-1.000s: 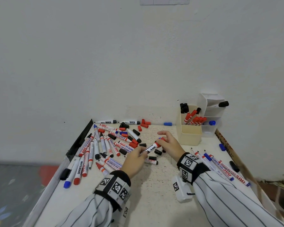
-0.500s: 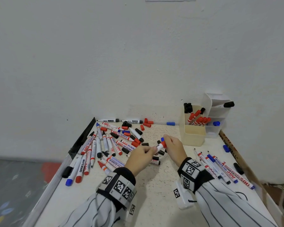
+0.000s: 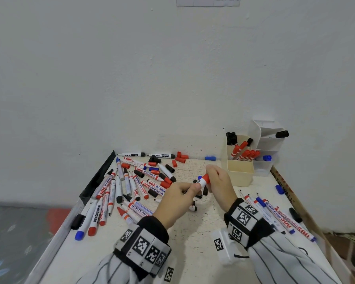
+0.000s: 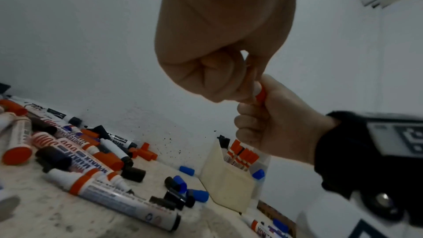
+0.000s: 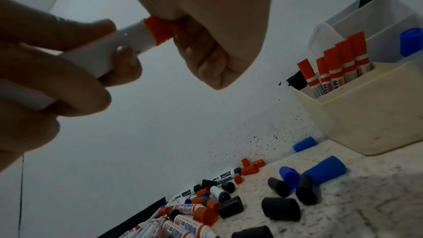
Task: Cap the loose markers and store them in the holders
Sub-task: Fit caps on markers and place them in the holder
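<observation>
— Left hand (image 3: 177,198): curled around the white barrel of the marker (image 3: 201,183). Right hand (image 3: 219,181): pinching the red cap (image 3: 205,178) at the far end of the barrel. Both raised over the middle of the table (image 3: 197,226), touching through the marker.

— Capping step, then?

— Probably yes. Cap already on the tip, flush with the barrel in the right wrist view (image 5: 160,30); fully clicked or not, cannot tell.

— Next?

— Likely a firm push along the barrel, then a carry to the far right, into the beige holder (image 3: 239,173), beside the red markers already standing there (image 3: 247,154).

— Look of the marker?

— White body, red cap, print hidden by the fingers. Many loose markers on the left (image 3: 119,187), loose caps (image 3: 180,157) far.
</observation>
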